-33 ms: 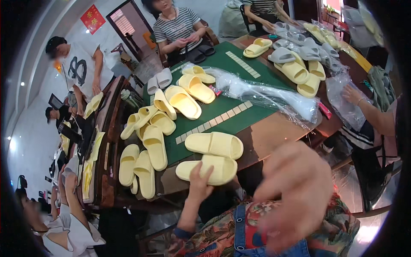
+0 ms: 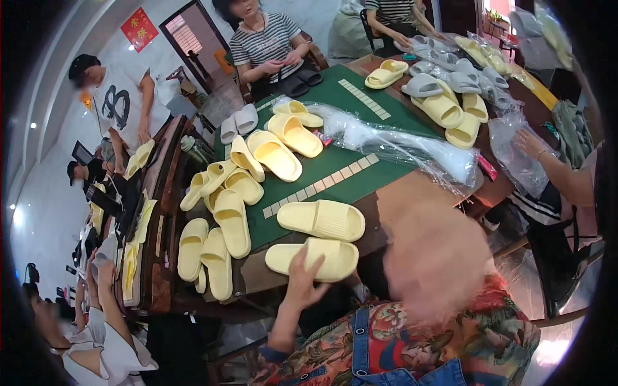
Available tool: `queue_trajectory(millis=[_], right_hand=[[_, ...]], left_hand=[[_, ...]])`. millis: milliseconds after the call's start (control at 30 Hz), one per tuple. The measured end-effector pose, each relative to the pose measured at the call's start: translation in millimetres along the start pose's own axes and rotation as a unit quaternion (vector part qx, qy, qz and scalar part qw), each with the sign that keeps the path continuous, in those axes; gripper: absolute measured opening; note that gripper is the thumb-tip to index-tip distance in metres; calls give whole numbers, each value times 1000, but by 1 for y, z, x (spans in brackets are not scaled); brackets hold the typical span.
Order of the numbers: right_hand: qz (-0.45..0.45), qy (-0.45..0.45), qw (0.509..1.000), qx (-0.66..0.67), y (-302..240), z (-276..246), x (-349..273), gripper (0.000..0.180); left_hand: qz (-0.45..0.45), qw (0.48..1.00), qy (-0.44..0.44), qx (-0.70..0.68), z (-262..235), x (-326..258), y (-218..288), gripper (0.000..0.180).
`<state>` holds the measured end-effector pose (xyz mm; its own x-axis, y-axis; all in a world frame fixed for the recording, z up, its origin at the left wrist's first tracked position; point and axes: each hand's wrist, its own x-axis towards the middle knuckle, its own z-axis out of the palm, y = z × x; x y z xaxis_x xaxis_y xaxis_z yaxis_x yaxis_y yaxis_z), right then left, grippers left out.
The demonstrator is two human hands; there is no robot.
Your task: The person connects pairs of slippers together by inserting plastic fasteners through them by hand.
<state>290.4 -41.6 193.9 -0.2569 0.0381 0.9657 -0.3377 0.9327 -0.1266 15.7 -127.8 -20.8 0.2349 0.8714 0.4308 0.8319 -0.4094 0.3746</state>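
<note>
Two pale yellow slide slippers lie side by side at the near edge of the table. My left hand [image 2: 304, 281] grips the nearer slipper [image 2: 335, 260], its fingers over the top by the strap and the thumb low on the near side. Just beyond it rests the other slipper [image 2: 322, 220], sole down, with a ribbed strap. My right hand [image 2: 438, 260] is raised to the right of the pair, in front of my flowered clothing. Motion smears its fingers, so I cannot see whether they hold anything.
More yellow slippers [image 2: 231, 222] crowd the table's left side, by a grey pair [image 2: 239, 123]. Clear plastic bags [image 2: 386, 138] and rows of pale tiles [image 2: 322, 185] lie on the green mat [image 2: 283, 235]. Grey and yellow slippers fill the right end, where a person's hand [image 2: 529, 143] touches plastic.
My right hand has moved up and back slightly and is more blurred. My left hand and the nearer slipper have shifted a little; the farther slipper stays in place.
</note>
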Motion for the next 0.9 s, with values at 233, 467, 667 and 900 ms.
queue_trajectory(millis=[233,467,667,900], right_hand=[[514,-102,839,-144,90,38,-152,42],[475,-130,847,-197,184,80,-205,47],[480,-59,851,-205,229,58,-193,38],[547,65,810,-202,167,61,-210,24]], left_hand=[[-93,995,10,-43,-8,-13,-21,68],[-127,992,15,15,30,40,-27,42],[-127,992,24,7,32,60,-15,57],[-64,986,36,149,26,89,-82,45]])
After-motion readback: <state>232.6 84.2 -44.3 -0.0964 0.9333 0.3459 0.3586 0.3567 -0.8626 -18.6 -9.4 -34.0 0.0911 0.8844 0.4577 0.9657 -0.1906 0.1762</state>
